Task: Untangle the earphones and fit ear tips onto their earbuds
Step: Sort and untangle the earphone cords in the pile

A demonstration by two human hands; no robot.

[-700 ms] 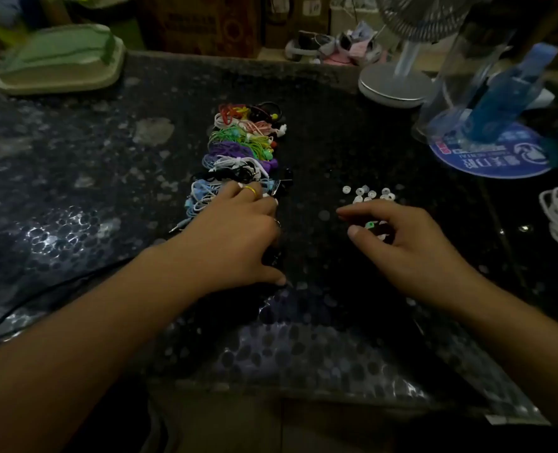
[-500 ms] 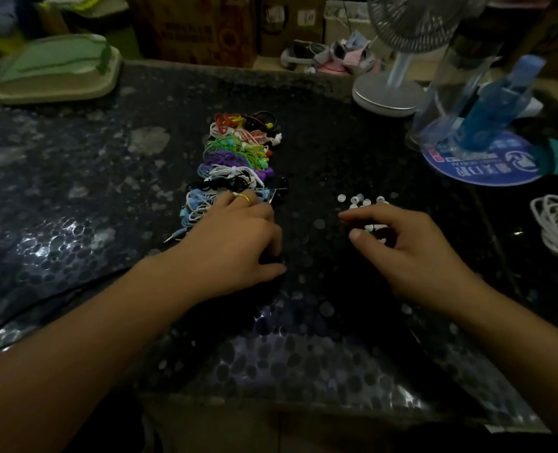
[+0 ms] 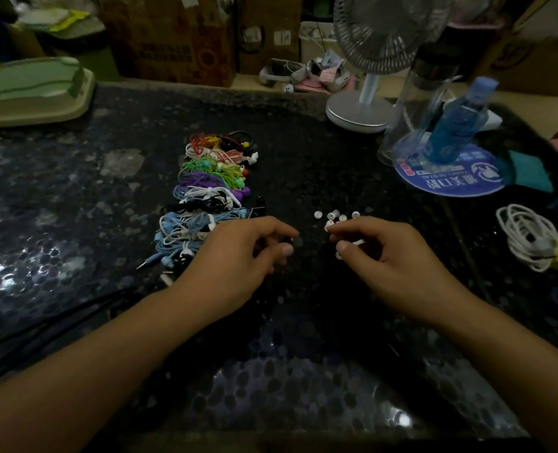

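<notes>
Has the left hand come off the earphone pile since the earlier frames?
Yes. The left hand has drawn back right, off the earphone pile it was resting on, toward the right hand near the loose ear tips.

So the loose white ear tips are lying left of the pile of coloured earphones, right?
No. The head view shows the white ear tips lying right of the pile of coloured earphones, just beyond the right hand.
</notes>
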